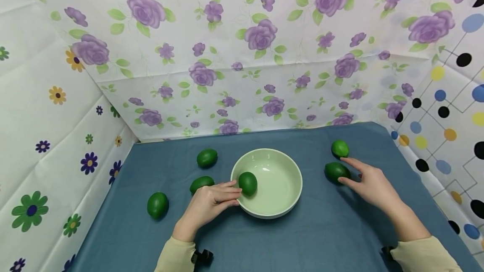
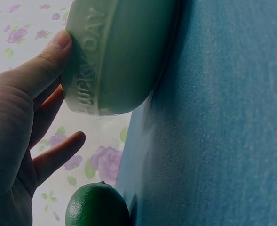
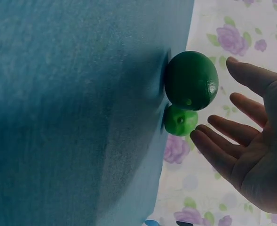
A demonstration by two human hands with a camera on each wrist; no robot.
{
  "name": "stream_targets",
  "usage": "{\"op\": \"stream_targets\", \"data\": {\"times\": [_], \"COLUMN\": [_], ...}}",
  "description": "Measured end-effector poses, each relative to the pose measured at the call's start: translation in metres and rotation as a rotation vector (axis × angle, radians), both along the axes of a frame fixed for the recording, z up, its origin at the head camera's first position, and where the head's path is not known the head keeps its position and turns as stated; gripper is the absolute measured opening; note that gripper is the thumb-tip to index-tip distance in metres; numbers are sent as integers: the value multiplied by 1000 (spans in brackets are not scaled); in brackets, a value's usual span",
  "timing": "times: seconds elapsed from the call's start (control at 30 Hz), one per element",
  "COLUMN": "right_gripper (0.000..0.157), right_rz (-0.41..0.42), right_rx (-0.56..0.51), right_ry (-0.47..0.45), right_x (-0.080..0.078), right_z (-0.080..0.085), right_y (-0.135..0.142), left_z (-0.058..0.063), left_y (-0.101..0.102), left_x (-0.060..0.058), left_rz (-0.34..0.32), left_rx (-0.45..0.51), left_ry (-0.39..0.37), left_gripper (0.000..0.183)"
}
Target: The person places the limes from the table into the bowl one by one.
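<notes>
A green lime (image 1: pixel 336 173) lies lengthwise between bowl (image 1: pixel 277 213) and empty, spread right hand (image 1: pixel 376 188); straight-fingered left hand (image 1: pixel 211 200) touches the bowl.

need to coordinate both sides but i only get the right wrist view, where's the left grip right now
Observer: The left grip is at the left rim of the pale green bowl.
Operator: anything in the bowl
Observer: One dark green fruit, against the bowl's left side.
Operator: any more fruit outside it, on the left
Observer: Yes, three green fruits lie on the blue cloth left of the bowl.
</notes>
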State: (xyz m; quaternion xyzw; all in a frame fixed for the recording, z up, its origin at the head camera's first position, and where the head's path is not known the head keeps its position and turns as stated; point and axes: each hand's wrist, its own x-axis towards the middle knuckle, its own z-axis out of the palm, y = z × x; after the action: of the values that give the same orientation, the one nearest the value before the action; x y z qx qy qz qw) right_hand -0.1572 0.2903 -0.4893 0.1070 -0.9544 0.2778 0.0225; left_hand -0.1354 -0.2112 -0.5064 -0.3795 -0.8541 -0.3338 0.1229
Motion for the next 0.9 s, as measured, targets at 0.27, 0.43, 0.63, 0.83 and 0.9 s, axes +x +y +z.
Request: {"op": "stream_targets", "data": {"times": [0.27,0.43,0.63,0.83,0.9], "right_gripper": [74,74,73,70,69], "right_rz": [33,41,36,29,30], "right_rx": [56,79,86,92,95], "right_ry": [-36,-48,-37,-9,-3], "right_x": [-5,-8,-8,-6,-6], "right_z": [-4,-5,-5,-5,-5], "right_y": [-1,-3,-7,-10,-10], "left_z": [0,0,0,0,-1], "left_y": [0,0,1,1,0], "left_x": [-1,-1,0,0,-1], "left_rz": [-2,-2,0,-6,-14], "left_rx": [-3,0,-1,8,15], "left_ry": [1,5,-1,-11,-22], "left_gripper": [31,31,31,31,31]}}
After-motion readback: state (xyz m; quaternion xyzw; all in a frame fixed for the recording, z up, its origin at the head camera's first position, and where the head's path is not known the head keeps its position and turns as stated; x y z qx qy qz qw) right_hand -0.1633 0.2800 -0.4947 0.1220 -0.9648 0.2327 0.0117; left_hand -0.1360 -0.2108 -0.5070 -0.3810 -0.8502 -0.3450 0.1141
